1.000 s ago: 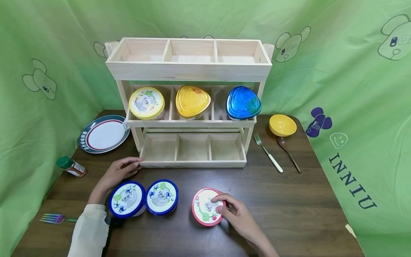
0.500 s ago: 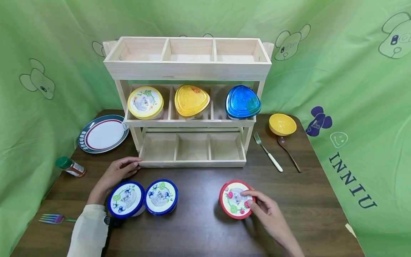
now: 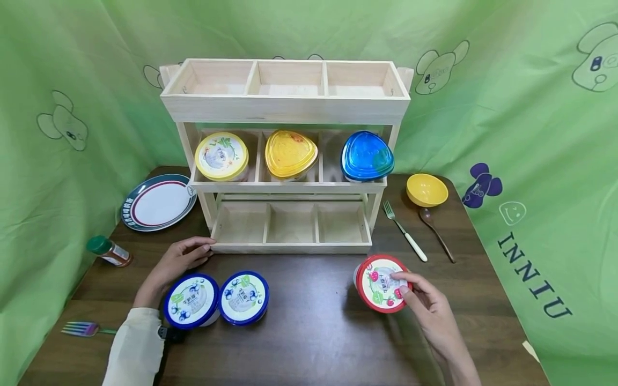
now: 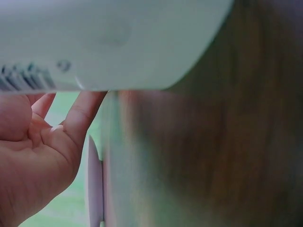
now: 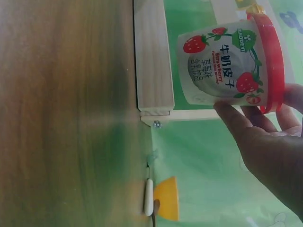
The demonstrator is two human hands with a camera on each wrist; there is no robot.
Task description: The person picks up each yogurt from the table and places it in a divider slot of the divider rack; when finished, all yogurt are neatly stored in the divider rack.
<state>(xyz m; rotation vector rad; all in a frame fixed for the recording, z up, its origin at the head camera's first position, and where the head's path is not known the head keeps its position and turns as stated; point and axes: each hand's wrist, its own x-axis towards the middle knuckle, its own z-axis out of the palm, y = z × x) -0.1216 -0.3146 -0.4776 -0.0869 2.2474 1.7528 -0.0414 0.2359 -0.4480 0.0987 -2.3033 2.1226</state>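
Right grip (image 3: 427,305) pinches strawberry cup (image 3: 381,282) (lifted, tilted) | left grip (image 3: 181,257) relaxed, palm on table (image 3: 309,327)

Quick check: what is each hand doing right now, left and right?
Left hand: open, holding nothing, fingertips resting at the wooden rack's bottom front corner.
Right hand: gripping the red-lidded strawberry cup, lifted off the table.

Counted on table and rack

Four round cups: two blue-lidded (image 3: 191,301), one red-lidded (image 3: 382,283), one yellow-lidded (image 3: 221,155). Two triangular tubs (image 3: 291,153). Two forks (image 3: 404,236). One spoon (image 3: 436,232), bowl (image 3: 426,189), plate (image 3: 158,201), spice bottle (image 3: 108,250), rack (image 3: 285,110).
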